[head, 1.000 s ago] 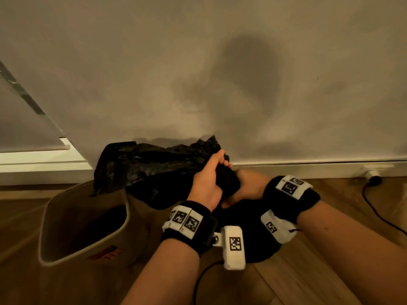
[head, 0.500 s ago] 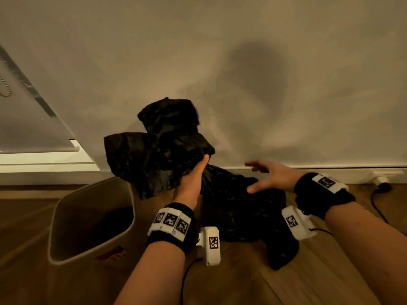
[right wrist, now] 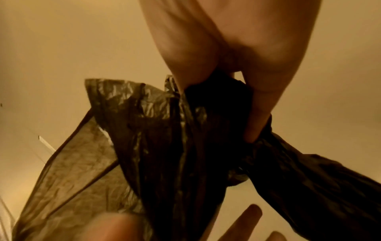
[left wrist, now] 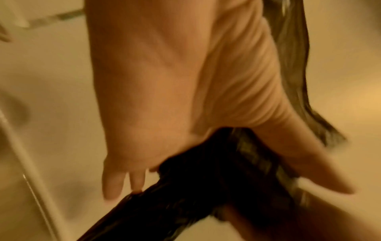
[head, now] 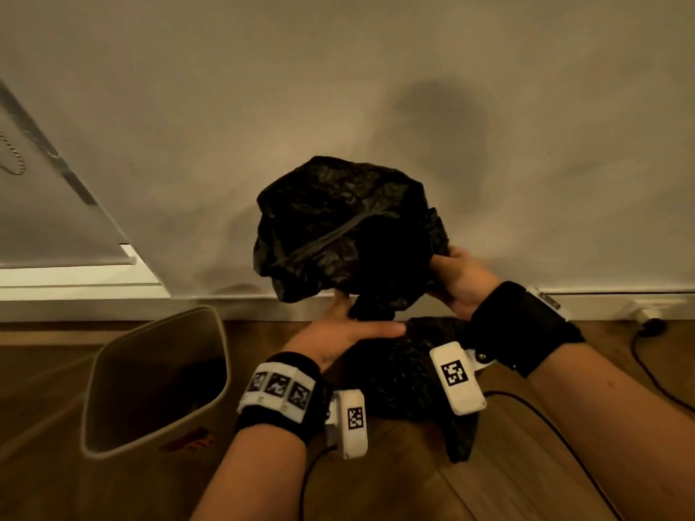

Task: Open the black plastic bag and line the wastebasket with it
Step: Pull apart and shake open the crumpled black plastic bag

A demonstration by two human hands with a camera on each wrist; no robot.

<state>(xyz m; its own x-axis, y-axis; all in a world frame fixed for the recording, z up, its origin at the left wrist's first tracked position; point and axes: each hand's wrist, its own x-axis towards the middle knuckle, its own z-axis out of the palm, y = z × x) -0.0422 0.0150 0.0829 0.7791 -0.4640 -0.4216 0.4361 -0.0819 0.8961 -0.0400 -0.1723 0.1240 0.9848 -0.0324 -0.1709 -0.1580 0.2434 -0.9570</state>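
Note:
The black plastic bag point(head: 338, 227) is held up in front of the wall, puffed out and crumpled, with its lower part trailing down onto the floor point(head: 406, 377). My left hand point(head: 349, 327) holds a bunched neck of the bag from below, between thumb and palm; the left wrist view shows the bag point(left wrist: 216, 179) running through that hand point(left wrist: 164, 97). My right hand point(head: 455, 280) grips the bag's right side. In the right wrist view, thumb and fingers point(right wrist: 257, 124) pinch the gathered plastic point(right wrist: 164, 146). The beige wastebasket point(head: 113, 438) stands open and unlined at the lower left.
A pale wall and white baseboard point(head: 564, 298) lie right behind the bag. A plug point(head: 650, 321) and black cable point(head: 654, 377) lie on the wooden floor at the right. A window blind with a bead chain point(head: 15, 163) is at the far left.
My right hand, open and reaching half a second ago, now grips the bag. The bag has risen, shifted right and ballooned. My left hand now holds it lower down.

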